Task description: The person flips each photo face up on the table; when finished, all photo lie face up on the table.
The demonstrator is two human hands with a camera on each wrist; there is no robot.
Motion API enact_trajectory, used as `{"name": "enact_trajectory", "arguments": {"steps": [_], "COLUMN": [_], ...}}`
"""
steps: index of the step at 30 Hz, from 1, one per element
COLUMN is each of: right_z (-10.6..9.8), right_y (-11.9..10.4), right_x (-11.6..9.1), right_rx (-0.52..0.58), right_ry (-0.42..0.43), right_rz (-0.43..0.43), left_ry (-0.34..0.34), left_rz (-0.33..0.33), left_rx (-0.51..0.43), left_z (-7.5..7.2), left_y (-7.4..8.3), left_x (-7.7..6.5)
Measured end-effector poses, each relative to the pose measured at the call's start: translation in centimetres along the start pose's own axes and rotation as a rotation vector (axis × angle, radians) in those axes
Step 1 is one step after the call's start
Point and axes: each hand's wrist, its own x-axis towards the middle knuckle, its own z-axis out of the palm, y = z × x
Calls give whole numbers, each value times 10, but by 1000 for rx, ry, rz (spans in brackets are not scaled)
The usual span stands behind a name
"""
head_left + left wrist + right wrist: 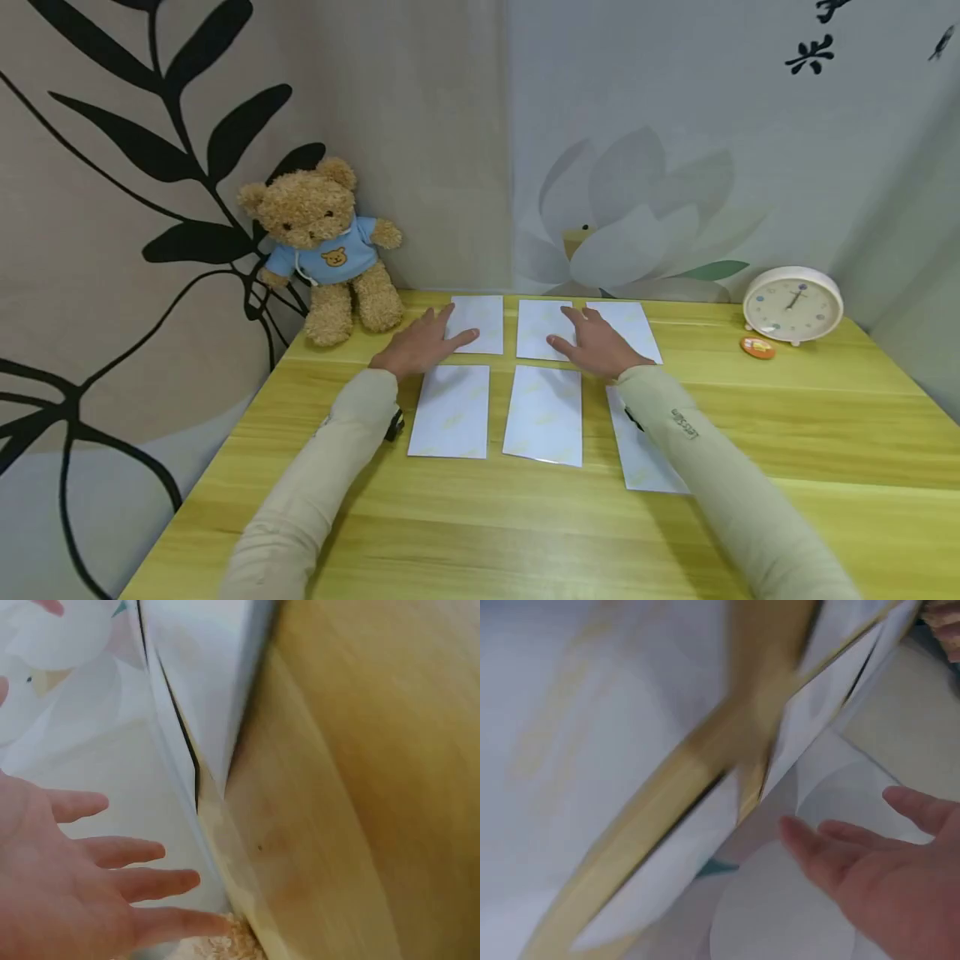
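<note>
Several white paper sheets lie in two rows on a wooden table (480, 525). My left hand (420, 342) spreads its fingers at the left edge of the back-left sheet (480, 325); in the left wrist view the left hand (82, 877) holds nothing. My right hand (597, 343) reaches over the back-middle sheet (538, 325) and the back-right sheet (630, 321), fingers extended. The right wrist view shows the right hand (892, 862) with nothing in its fingers. In front lie the front-left sheet (450, 417), the front-middle sheet (543, 417) and the front-right sheet (645, 454), partly under the right sleeve.
A teddy bear (322, 250) in a blue shirt sits at the back left against the wall. At the back right stands a white clock (793, 305), with a small orange disc (757, 347) before it. A patterned curtain-like wall (450, 150) rises behind the table.
</note>
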Motion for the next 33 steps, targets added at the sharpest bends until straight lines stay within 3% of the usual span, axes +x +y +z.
{"name": "enact_trajectory", "arguments": {"steps": [4, 8, 16, 20, 23, 33], "right_z": [4, 9, 16, 18, 23, 40], "right_y": [-7, -13, -29, -37, -44, -75], "right_x": [12, 21, 39, 47, 54, 67], "right_rx": [104, 241, 488, 607, 624, 481], "right_ry": [3, 3, -16, -36, -50, -62], "right_rz": [-18, 20, 95, 146, 160, 161], "left_ry": [-16, -24, 8, 6, 2, -21], "left_rz": [8, -12, 21, -26, -99, -249], "left_rx": [-165, -339, -477, -656, -782, -939], "left_z": [-2, -3, -6, -7, -9, -15], "left_y": [-2, -1, -5, -9, -12, -15], "left_x": [5, 12, 26, 35, 39, 42]}}
